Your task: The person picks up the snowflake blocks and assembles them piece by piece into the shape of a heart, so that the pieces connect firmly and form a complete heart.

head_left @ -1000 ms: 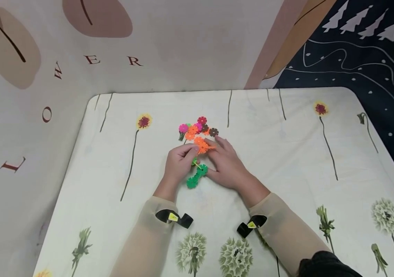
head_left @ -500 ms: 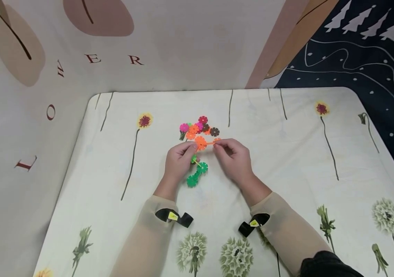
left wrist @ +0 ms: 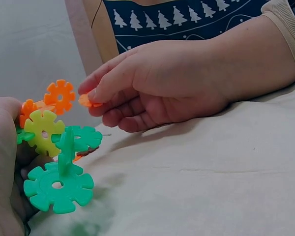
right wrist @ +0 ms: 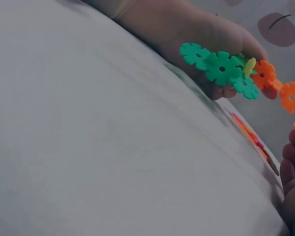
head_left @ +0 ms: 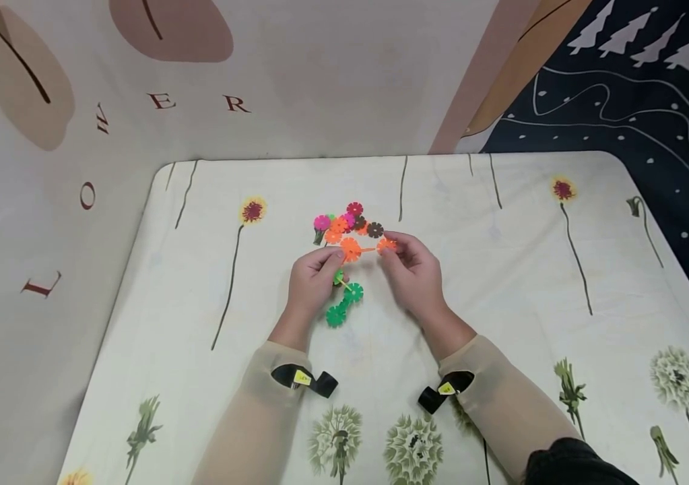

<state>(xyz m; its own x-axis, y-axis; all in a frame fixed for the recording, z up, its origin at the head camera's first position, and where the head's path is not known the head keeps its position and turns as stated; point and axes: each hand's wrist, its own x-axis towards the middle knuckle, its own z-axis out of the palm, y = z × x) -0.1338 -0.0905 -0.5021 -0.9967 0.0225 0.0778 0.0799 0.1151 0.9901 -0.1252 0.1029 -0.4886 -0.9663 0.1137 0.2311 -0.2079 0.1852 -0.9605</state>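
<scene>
My left hand (head_left: 312,283) pinches a chain of notched interlocking plastic discs by its orange part (head_left: 350,250). A yellow disc (left wrist: 44,132) sits mid-chain, and several green discs (left wrist: 59,189) hang from it, locked at angles to one another. An upright orange disc (left wrist: 60,97) forms the chain's end on the right-hand side. Between thumb and fingertips my right hand (head_left: 413,269) pinches a single loose orange disc (head_left: 386,245), partly covered by the fingers. A small gap separates this disc from the chain's end in both wrist views.
Behind the hands lies a small heap of loose discs, with a pink disc (head_left: 322,223), a red disc (head_left: 354,209) and a dark brown disc (head_left: 375,230). A flower-print cloth (head_left: 502,283) covers the table, which backs onto a patterned wall (head_left: 344,101).
The right hand's fingers, spread beside the chain a second ago, have closed on an orange disc and drawn slightly right with it, widening the gap. The left hand stays nearly still.
</scene>
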